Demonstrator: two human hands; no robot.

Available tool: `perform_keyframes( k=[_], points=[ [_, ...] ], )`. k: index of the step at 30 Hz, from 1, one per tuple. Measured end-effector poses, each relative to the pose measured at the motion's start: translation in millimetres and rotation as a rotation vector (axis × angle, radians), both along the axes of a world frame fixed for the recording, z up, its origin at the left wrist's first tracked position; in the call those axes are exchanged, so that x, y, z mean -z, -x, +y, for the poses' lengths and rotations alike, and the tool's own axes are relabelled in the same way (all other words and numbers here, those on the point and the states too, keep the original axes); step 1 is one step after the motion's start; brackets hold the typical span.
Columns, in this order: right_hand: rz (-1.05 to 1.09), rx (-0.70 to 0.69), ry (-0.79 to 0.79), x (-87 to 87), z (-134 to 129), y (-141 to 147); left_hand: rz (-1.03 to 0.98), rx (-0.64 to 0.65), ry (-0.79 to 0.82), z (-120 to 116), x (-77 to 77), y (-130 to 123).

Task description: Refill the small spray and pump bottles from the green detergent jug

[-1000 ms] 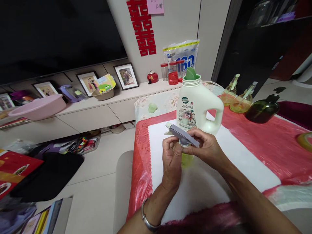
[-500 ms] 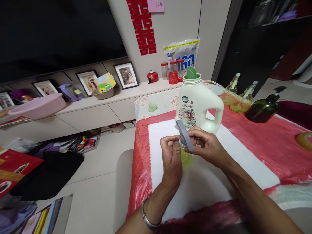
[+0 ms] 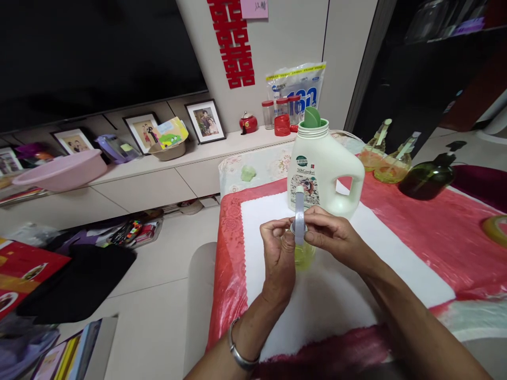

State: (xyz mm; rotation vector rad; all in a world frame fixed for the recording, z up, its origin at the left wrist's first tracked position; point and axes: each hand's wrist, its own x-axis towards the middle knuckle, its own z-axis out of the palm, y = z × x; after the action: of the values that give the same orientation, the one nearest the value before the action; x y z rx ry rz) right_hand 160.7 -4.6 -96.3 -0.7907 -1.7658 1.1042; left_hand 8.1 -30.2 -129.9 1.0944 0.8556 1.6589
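A small clear bottle of yellow liquid [image 3: 304, 256] stands on the white cloth [image 3: 336, 301], partly hidden by the hands. On its neck sits a grey cap with a long strap-like handle and a pale tip [image 3: 300, 214]. My left hand [image 3: 279, 253] is closed round the bottle's neck from the left. The fingers of my right hand [image 3: 332, 237] pinch the grey cap from the right. Just behind them is a large pale green jug [image 3: 327, 169], its mouth uncapped, with a green scoop-like piece [image 3: 312, 117] in it.
Two bottles of yellow liquid [image 3: 392, 166] and a dark green pump bottle [image 3: 428, 177] stand at the right on the red cover [image 3: 420, 232]. A tape roll [image 3: 495, 229] lies at the right edge. Behind runs a shelf [image 3: 138, 169] with frames, jars and a pink basin [image 3: 61, 170].
The grey cap has turned: its handle leaned to the upper left before and now points straight away from me. Both hands stay at the bottle's neck.
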Motion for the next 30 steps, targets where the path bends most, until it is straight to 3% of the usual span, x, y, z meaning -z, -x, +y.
perform_keyframes(
  k=[4, 9, 19, 30],
  points=[
    [0.08, 0.047, 0.075, 4.4, 0.2, 5.1, -0.002, -0.017, 0.011, -0.6, -4.2, -0.9],
    [0.176, 0.055, 0.243, 9.5, -0.2, 12.8, -0.026, 0.054, 0.027, -2.9, -4.7, 1.8],
    [0.076, 0.022, 0.136, 11.2, 3.2, 6.7, -0.046, 0.014, -0.026, 0.4, -2.0, -1.3],
    [0.281, 0.058, 0.275, 31.1, 7.3, 17.2, -0.072, 0.059, 0.035, -3.4, -2.0, 0.7]
  ],
)
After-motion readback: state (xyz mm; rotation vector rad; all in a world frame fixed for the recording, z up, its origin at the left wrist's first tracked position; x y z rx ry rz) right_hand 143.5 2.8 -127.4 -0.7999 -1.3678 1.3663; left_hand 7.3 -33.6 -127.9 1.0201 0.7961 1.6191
